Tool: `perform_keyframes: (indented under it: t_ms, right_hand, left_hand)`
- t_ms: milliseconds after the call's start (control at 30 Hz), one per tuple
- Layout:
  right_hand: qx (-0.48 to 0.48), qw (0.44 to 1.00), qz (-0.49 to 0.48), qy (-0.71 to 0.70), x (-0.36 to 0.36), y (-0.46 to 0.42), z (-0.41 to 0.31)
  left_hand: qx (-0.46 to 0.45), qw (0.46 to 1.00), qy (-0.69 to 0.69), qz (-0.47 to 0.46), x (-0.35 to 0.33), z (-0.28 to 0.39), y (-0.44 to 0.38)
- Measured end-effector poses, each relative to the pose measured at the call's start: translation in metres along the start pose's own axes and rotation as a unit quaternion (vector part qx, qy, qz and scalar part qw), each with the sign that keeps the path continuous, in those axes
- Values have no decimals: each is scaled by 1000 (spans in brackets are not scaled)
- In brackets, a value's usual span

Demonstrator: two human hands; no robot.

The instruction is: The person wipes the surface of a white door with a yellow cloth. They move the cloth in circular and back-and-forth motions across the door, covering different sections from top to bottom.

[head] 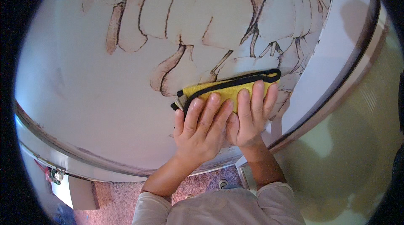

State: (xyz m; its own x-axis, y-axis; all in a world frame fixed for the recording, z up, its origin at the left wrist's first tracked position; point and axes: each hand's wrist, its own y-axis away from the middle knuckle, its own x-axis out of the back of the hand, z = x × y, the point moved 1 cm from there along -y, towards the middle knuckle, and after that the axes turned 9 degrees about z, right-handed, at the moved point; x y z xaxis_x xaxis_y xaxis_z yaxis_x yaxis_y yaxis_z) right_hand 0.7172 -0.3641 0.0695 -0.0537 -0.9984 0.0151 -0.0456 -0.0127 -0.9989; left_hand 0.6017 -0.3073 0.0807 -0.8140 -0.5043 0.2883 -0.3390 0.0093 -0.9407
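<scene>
A folded yellow cloth with black edging [221,90] lies on a large pale surface [94,98] printed with dark and brown outline drawings. My left hand [200,130] rests on the cloth's left part, palm down, fingers spread and pointing away from me. Beside it my right hand [252,117] presses flat on the cloth's right part, its fingertips near the black-edged fold. Both hands lie on top of the cloth and do not grip it; the thumbs are close together. The palms hide the cloth's near edge. A small pale tag shows at its left end.
A dark, curved rim [363,51] borders the surface on the right, with a greenish floor or panel [341,149] beyond. At the lower left stand a white box-like object [80,193] and small red and dark items [53,175]. A pinkish speckled carpet [123,196] lies below.
</scene>
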Motion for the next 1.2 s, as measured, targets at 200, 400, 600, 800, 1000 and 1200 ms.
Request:
perform_keyframes:
  t_ms: [200,400,600,800,1000,1200]
  right_hand:
    - [9,999,-31,7,-8,91,-21]
    - [10,999,-35,4,-18,65,-49]
    - [24,1000,-13,5,-30,-13,-65]
    - [75,994,-71,-20,-34,77,-80]
    - [48,994,-92,-30,-41,64,-106]
    - [15,997,-67,-47,-50,-17,-126]
  left_hand:
    - [-68,996,-4,-51,1,-15,86]
    - [-39,998,-14,-37,21,-37,81]
    - [-1,998,-39,42,34,-58,20]
    - [-38,999,-37,-14,33,-71,107]
    - [-5,999,-20,-34,55,-85,94]
    - [36,997,-28,56,70,-111,34]
